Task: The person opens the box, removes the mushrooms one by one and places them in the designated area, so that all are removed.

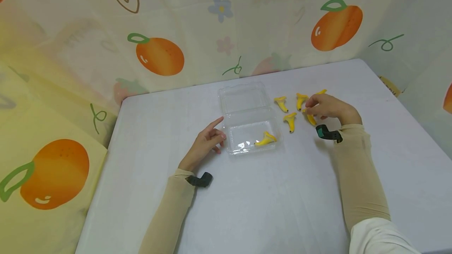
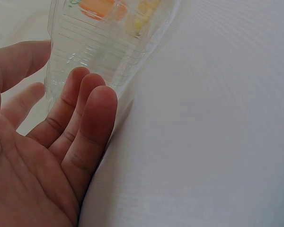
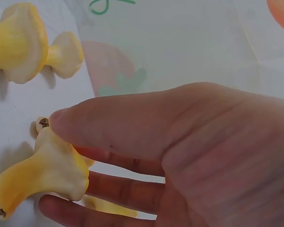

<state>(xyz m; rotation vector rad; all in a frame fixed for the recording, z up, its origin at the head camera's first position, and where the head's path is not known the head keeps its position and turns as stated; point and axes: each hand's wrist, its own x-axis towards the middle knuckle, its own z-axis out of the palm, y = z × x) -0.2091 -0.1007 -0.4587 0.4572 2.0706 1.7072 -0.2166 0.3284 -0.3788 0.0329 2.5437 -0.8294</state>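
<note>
In the head view, my left hand [image 1: 205, 142] is beside the left edge of a clear plastic clamshell box [image 1: 243, 112], its fingers loosely extended. Fingertips lie right against the box wall [image 2: 94, 47] in the left wrist view. One yellow mushroom [image 1: 265, 139] lies inside the box's near half; the lid half is folded back. Right of the box, my right hand [image 1: 330, 108] holds another yellow mushroom [image 3: 57, 165] between thumb and fingers, low over the table. Its cap faces the palm and its stem points away; the fingertips behind it are partly hidden.
More yellow mushrooms [image 1: 281, 104] lie between the box and my right hand, one [image 1: 290, 121] nearer me and one [image 1: 322, 91] just beyond the hand. A white cloth covers the table [image 1: 265, 207]. A fruit-printed curtain [image 1: 197, 30] hangs along the back edge.
</note>
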